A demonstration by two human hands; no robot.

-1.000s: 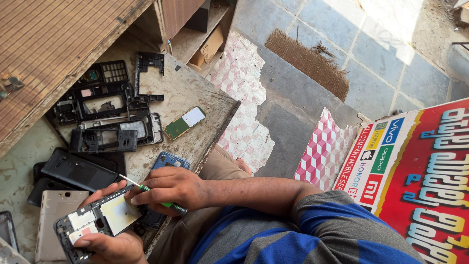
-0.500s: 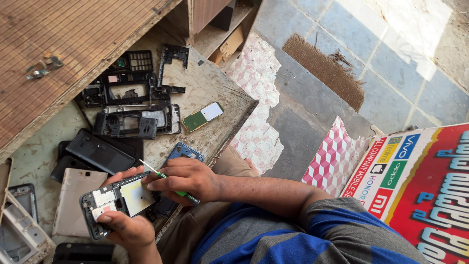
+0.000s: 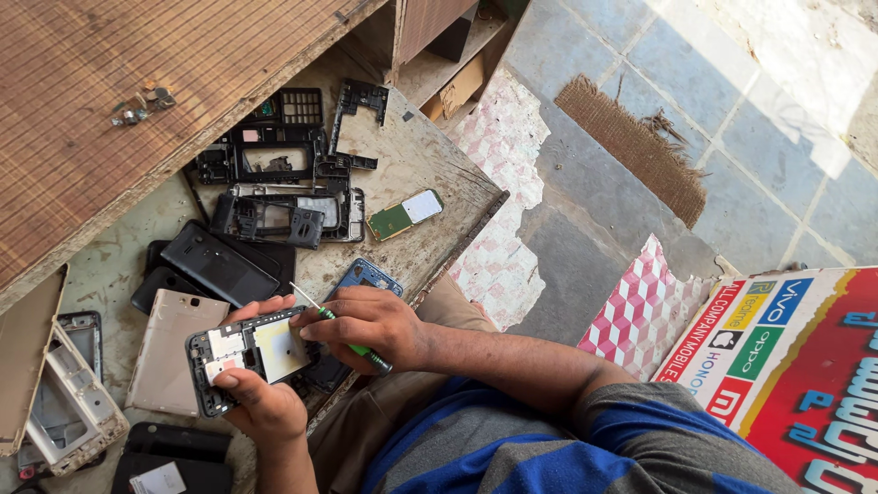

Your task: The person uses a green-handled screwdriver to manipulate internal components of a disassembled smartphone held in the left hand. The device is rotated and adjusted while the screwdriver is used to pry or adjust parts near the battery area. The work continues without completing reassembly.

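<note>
My left hand [image 3: 261,402] holds an opened phone [image 3: 247,355] with its back off, showing a pale metal shield and small parts inside a black frame. My right hand [image 3: 366,325] grips a green-handled screwdriver [image 3: 352,346], whose thin tip [image 3: 297,291] points up-left just above the phone's top edge. Both hands hover over the near edge of a worn workbench [image 3: 412,155].
Black phone frames and a keypad piece [image 3: 274,155] lie at the bench's back. A green circuit board [image 3: 405,214], a blue phone part [image 3: 366,274], dark back covers [image 3: 215,261], a beige cover [image 3: 169,352] and a silver frame [image 3: 73,402] lie around. A wooden board [image 3: 137,82] stands left.
The view shifted so the bench sits further right and lower in the picture. The hands keep their hold; the screwdriver tip stays by the phone's top edge.
</note>
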